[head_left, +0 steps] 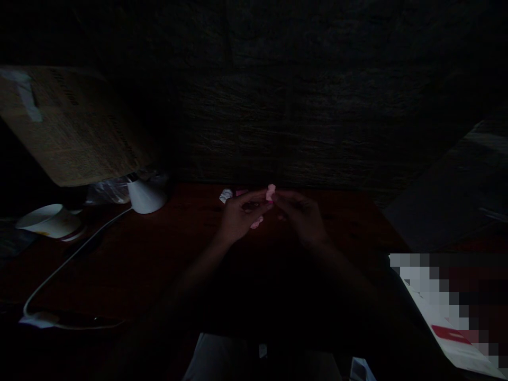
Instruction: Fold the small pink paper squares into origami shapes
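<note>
The scene is very dark. A small pink clay-like piece (271,190) stands up between the fingertips of both hands over the table. My left hand (237,214) pinches it from the left, thumb and fingers curved toward it. From the right, my right hand (305,212) closes its fingertips on the same piece. Below my left hand lies another pink lump (257,222), partly covered by the fingers. A crumpled white lump (226,195) sits just behind my left hand, beside a flat magenta item (242,192) that is mostly hidden.
On the left of the wooden table (130,264) stand a white cone-shaped lamp base (146,197) with a cable (75,259) and a paper cup (50,221). A cardboard box (79,127) looms behind them. A white and red package (448,333) is at right.
</note>
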Demonstrator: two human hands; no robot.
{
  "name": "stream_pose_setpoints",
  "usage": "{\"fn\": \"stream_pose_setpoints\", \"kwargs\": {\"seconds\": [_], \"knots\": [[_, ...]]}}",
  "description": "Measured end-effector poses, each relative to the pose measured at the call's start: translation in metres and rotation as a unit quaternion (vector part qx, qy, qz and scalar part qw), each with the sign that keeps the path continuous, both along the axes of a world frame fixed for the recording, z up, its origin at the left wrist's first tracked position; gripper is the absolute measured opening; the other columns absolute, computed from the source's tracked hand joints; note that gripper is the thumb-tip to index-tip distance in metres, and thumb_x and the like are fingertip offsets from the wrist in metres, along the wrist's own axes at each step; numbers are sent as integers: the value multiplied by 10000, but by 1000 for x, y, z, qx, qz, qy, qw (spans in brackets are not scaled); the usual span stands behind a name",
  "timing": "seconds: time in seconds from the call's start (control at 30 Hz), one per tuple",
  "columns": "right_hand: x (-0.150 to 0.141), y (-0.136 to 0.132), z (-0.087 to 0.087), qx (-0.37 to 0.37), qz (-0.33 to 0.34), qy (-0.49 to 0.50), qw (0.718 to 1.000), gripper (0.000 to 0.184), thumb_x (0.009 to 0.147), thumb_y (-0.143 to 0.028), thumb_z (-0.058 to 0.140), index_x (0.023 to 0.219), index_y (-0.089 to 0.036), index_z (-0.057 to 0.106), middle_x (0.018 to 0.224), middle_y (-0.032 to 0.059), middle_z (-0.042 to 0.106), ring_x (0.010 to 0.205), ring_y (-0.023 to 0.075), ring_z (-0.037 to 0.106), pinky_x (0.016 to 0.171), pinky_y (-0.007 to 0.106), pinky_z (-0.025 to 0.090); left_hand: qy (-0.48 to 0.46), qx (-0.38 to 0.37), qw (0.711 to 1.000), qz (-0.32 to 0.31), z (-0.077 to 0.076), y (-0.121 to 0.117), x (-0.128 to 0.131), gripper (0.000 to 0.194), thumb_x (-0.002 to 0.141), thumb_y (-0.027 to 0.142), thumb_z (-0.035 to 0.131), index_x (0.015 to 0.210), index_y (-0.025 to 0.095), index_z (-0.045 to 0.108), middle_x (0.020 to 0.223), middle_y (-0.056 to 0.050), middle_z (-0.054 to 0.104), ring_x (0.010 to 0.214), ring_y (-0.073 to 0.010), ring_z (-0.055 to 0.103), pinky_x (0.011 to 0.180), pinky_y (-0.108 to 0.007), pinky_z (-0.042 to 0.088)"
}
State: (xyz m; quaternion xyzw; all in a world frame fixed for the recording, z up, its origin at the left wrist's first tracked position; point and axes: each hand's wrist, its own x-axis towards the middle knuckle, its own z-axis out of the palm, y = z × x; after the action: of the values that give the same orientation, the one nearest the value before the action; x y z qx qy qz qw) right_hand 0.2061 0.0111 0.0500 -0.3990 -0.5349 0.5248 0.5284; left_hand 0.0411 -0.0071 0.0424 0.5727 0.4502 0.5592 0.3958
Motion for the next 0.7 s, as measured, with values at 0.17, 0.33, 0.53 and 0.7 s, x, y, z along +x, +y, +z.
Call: {"fn": "stream_pose_setpoints", "kwargs": {"seconds": [0.17, 0.33, 0.53, 0.7], "knots": [[0, 0, 1, -17, -6, 3, 1000, 347, 715, -522, 828, 895, -226, 815, 861, 35, 781, 634, 129, 626, 584, 271, 486, 2, 12, 999, 36, 1, 0, 2, 331, 761, 356, 833, 1051, 200, 798, 961, -79, 815, 645, -172, 738, 517, -255, 609], [0, 1, 2, -51, 12, 26, 998, 330, 679, -505, 855, 859, -230, 821, 837, 27, 768, 626, 115, 590, 584, 258, 451, -4, -3, 999, 34, 2, -2, 4, 384, 760, 393, 837, 1081, 189, 787, 974, -88, 808, 595, -169, 725, 466, -253, 584], [1, 0, 2, -41, 25, 12, 999, 338, 694, -536, 834, 856, -239, 832, 828, 26, 751, 627, 113, 537, 587, 265, 421, -24, -16, 999, 19, 1, -2, 5, 402, 721, 379, 867, 1075, 206, 786, 952, -78, 806, 590, -166, 717, 472, -258, 578], [1, -1, 4, -36, 29, -2, 999, 396, 697, -583, 817, 849, -218, 823, 783, 25, 713, 617, 115, 499, 570, 264, 385, -51, -61, 997, 14, 2, 0, 5, 388, 752, 406, 844, 1088, 215, 798, 1023, -91, 814, 569, -146, 704, 466, -242, 565]]}}
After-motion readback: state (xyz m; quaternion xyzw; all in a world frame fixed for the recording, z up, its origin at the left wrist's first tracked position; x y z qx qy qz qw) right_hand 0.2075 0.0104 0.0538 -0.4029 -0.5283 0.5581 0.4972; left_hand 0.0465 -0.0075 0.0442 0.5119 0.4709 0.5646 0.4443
